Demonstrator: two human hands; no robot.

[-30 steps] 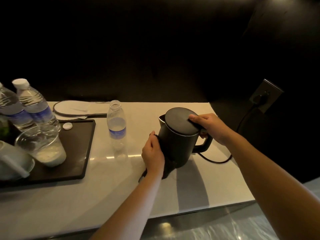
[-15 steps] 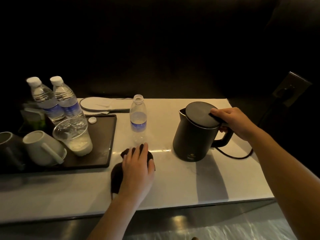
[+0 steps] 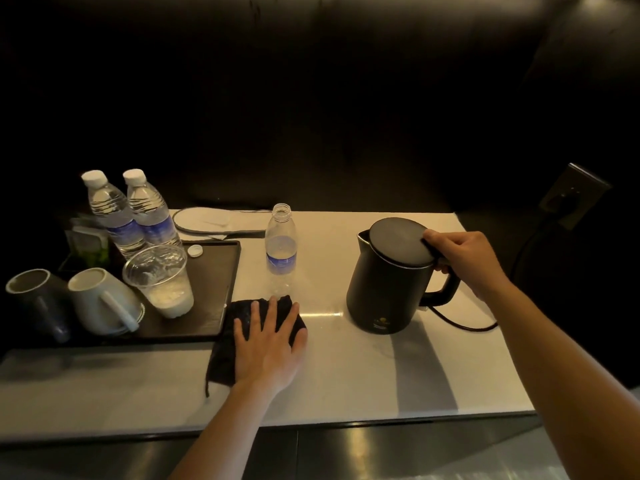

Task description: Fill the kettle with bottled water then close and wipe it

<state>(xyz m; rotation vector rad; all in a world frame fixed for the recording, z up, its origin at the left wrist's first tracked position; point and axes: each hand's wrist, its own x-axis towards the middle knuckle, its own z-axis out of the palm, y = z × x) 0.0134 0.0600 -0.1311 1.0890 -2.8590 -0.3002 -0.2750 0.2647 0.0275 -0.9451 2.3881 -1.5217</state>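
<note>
My left hand [image 3: 268,344] lies flat, fingers spread, pinning the cloth [image 3: 242,337] to the counter [image 3: 363,375]. My right hand [image 3: 464,259] grips the handle, steadying the closed kettle [image 3: 388,289], which stands upright at the counter's right.

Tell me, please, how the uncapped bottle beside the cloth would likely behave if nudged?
The uncapped bottle looks tall, narrow and mostly empty, so probably light and tippy. With its cap off, it could spill. The thin clear plastic would likely flex.
</note>
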